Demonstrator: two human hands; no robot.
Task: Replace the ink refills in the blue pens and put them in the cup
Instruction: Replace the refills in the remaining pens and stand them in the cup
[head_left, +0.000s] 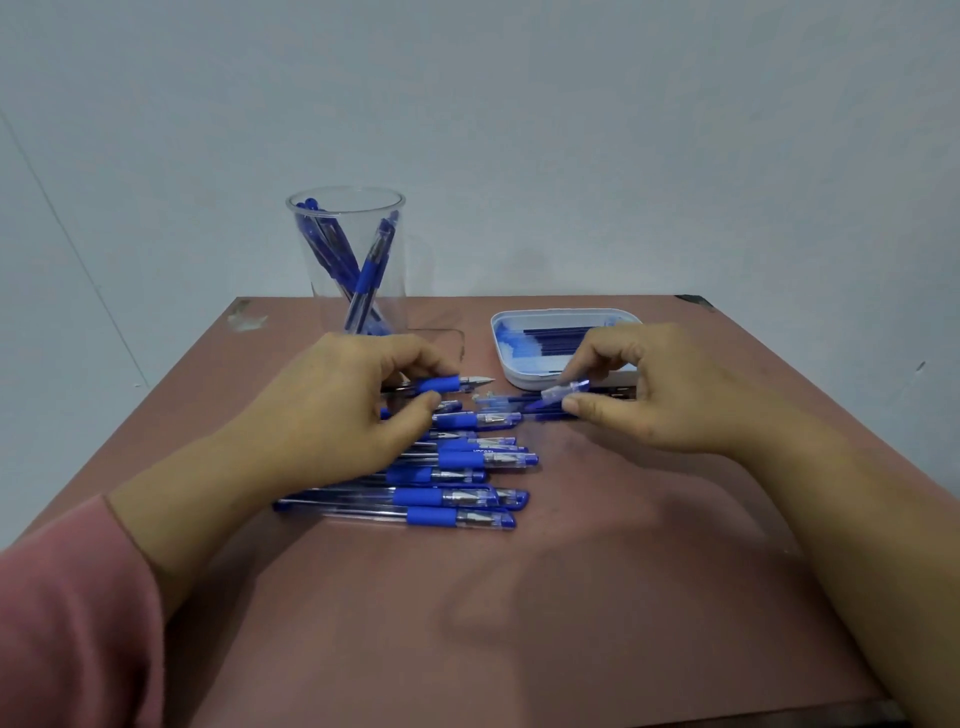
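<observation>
My left hand (332, 410) grips an uncapped blue pen (447, 384) by its blue grip, tip pointing right. Pinched between thumb and fingers of my right hand (639, 395) is a clear pen cap (563, 392), a short way right of the pen tip. Several capped blue pens (457, 499) lie in a row on the table below my left hand. Loose refills (506, 401) rest between my hands. A clear cup (347, 260) at the back left holds several blue pens. A white tray (519, 379) at the back right holds dark blue refills (561, 338).
The brown table (519, 623) ends at a light wall behind the cup and tray. Its front half is bare wood. A pink sleeve (72, 623) covers my left forearm at the lower left.
</observation>
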